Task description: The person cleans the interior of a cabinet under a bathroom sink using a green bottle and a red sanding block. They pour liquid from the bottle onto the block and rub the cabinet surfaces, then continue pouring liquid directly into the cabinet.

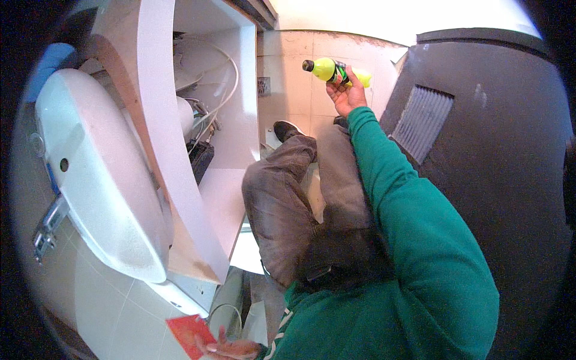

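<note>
My right arm, in a green sleeve, stretches far ahead over the floor. In my right hand (350,96) is a bright yellow-green bottle (324,68) with a black cap and a dark label; it lies nearly level, its cap pointing left. At the lower edge my left hand (231,348) has its fingers loosely stretched against a flat red cloth-like piece (188,333), which it seems to hold by one edge. Blur leaves the exact material of this piece unclear. Beside me on the left stands an open white cabinet (157,102), with cables and hoses (210,114) inside.
A white washbasin (102,174) with a chrome tap (51,228) tops the cabinet. To the right is a dark door (498,120) with a louvred vent (422,123). A drain grate (264,86) sits in the tiled floor (292,66) ahead of my bent legs (276,180).
</note>
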`<state>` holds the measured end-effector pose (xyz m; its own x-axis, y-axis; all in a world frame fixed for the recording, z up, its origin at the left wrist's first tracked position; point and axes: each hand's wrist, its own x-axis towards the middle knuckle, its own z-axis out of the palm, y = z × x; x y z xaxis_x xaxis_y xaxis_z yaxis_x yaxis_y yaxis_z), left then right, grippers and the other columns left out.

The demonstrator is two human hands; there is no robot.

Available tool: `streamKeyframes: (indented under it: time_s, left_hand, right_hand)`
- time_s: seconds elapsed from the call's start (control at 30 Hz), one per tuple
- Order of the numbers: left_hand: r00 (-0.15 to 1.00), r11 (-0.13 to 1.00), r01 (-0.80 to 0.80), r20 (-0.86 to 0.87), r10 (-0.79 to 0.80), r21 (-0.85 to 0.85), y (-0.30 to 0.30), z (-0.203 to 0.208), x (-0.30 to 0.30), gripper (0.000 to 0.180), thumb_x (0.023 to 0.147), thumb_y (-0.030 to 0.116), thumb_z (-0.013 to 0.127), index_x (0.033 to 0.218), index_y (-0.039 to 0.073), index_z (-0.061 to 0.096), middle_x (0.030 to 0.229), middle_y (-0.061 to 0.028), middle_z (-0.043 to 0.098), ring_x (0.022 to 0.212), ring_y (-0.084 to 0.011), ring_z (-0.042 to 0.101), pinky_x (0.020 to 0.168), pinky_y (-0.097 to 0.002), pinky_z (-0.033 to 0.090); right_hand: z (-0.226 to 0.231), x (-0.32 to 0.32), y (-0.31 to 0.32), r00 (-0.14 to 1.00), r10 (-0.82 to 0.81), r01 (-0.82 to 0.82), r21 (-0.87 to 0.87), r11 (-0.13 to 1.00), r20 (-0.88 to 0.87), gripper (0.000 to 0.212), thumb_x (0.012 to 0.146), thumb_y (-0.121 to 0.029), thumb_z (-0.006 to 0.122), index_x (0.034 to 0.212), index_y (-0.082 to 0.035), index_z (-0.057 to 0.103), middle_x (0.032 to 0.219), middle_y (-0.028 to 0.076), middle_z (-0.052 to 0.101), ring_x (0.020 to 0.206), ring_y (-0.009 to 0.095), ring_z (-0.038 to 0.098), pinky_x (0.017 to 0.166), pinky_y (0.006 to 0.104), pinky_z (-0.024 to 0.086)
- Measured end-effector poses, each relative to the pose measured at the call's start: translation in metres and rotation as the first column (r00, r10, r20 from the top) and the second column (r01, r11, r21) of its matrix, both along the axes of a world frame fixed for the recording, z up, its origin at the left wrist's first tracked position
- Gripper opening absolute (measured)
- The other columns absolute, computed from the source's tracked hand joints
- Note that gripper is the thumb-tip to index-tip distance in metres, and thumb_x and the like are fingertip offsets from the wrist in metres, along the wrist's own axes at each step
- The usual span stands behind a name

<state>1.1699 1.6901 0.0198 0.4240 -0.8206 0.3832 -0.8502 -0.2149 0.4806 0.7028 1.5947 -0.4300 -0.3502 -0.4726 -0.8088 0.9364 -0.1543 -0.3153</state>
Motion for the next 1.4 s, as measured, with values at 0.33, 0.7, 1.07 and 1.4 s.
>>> streamKeyframes:
  time_s: [0.33, 0.7, 1.07, 1.4]
  left_hand:
    - [0.645, 0.409, 0.76, -0.511, -0.568, 0.505, -0.053, -0.118, -0.129, 0.032, 0.094, 0.013, 0.056, 0.12, -0.003, 0.065, 0.119, -0.0217, 0.063, 0.101, -0.0314, 0.065, 0.083, -0.0387, 0.056]
    - [0.336, 0.121, 0.756, -0.223, -0.915, 0.644, -0.137, -0.054, -0.1, 0.031, 0.098, 0.016, 0.053, 0.122, -0.001, 0.064, 0.122, -0.0195, 0.066, 0.107, -0.0372, 0.064, 0.093, -0.045, 0.051]
    - [0.247, 0.091, 0.745, -0.146, -0.958, 0.661, -0.105, -0.073, -0.045, 0.029, 0.089, 0.004, 0.06, 0.116, 0.0, 0.069, 0.116, -0.0232, 0.067, 0.1, -0.0412, 0.065, 0.087, -0.0471, 0.053]
    - [0.146, 0.043, 0.741, -0.099, -0.984, 0.671, -0.113, -0.075, -0.01, 0.028, 0.088, 0.007, 0.065, 0.115, 0.001, 0.066, 0.109, -0.0166, 0.071, 0.089, -0.0408, 0.07, 0.078, -0.0469, 0.058]
  right_hand:
    - [0.058, 0.049, 0.054, 0.999, -0.042, 0.041, -0.04, 0.998, -0.011, 0.038, 0.088, -0.036, 0.076, 0.116, -0.013, 0.062, 0.103, 0.005, 0.067, 0.092, 0.02, 0.066, 0.082, 0.0385, 0.055]
    - [0.083, 0.034, 0.026, 0.961, -0.045, 0.035, -0.04, 0.999, -0.273, 0.041, 0.088, -0.039, 0.074, 0.117, -0.012, 0.062, 0.105, 0.004, 0.069, 0.089, 0.019, 0.067, 0.077, 0.0355, 0.056]
    - [0.167, 0.089, 0.043, 0.876, -0.381, 0.31, -0.259, 0.915, -0.295, 0.037, 0.087, -0.035, 0.075, 0.113, -0.011, 0.064, 0.102, 0.002, 0.069, 0.087, 0.017, 0.07, 0.065, 0.0319, 0.059]
    - [0.113, 0.095, 0.112, 0.933, -0.334, 0.319, -0.121, 0.94, -0.137, 0.042, 0.086, -0.043, 0.076, 0.114, -0.013, 0.065, 0.097, 0.004, 0.07, 0.087, 0.021, 0.07, 0.076, 0.0349, 0.059]
